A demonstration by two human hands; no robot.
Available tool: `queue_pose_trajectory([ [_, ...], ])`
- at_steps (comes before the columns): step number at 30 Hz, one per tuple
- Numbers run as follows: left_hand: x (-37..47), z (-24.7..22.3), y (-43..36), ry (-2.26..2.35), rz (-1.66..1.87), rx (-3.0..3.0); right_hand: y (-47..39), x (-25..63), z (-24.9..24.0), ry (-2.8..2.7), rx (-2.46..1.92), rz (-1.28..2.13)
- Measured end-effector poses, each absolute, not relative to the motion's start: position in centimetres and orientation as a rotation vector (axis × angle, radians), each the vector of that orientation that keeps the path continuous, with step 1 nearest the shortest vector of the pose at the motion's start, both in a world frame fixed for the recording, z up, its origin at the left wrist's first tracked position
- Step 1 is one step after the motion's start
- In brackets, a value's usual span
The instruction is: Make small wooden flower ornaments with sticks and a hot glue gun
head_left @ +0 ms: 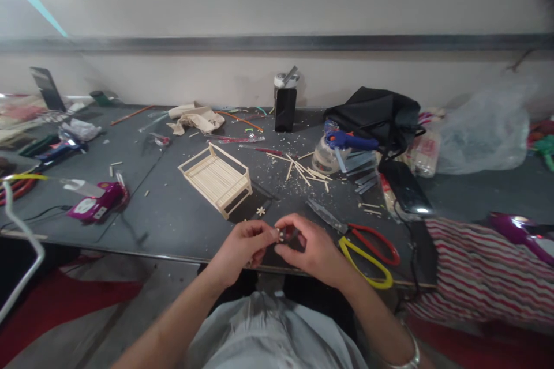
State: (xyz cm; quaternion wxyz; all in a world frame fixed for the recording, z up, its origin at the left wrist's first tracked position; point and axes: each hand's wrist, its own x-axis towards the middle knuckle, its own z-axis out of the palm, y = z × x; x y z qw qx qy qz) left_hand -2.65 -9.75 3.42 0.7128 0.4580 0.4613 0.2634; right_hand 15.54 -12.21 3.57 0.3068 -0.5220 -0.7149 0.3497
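My left hand point(251, 242) and my right hand point(305, 245) meet at the table's front edge. Both have fingers pinched round a tiny pale piece point(280, 236) between them, too small to make out. Just beyond my left hand lies a small flower-shaped wooden piece point(261, 211). A small tray-like frame of thin wooden sticks point(216, 177) stands on the dark table point(173, 207), behind and to the left of my hands. Loose sticks point(303, 169) are scattered behind my right hand.
Scissors with red and yellow handles point(367, 259) lie right of my right hand. Farther back are a blue glue gun point(350, 140), a black bag point(376, 109) and a phone point(285, 109) propped upright. At left rests a purple device point(97, 203); striped cloth point(489, 265) hangs at right.
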Motion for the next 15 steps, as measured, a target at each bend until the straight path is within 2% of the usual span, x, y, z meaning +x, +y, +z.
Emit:
queue_pose_trajectory([
  [5,-3.3,4.4,-10.2,0.887,0.589,0.791,-12.5,15.5,4.3,-1.735,-1.279,1.289],
  [10,-3.6,4.1,-10.1,0.903,0.650,0.702,-13.6,16.0,5.0,-1.570,-1.350,1.180],
  [15,-4.3,3.4,-10.0,0.806,0.686,0.528,-19.7,22.0,3.4,-1.192,-1.205,1.288],
])
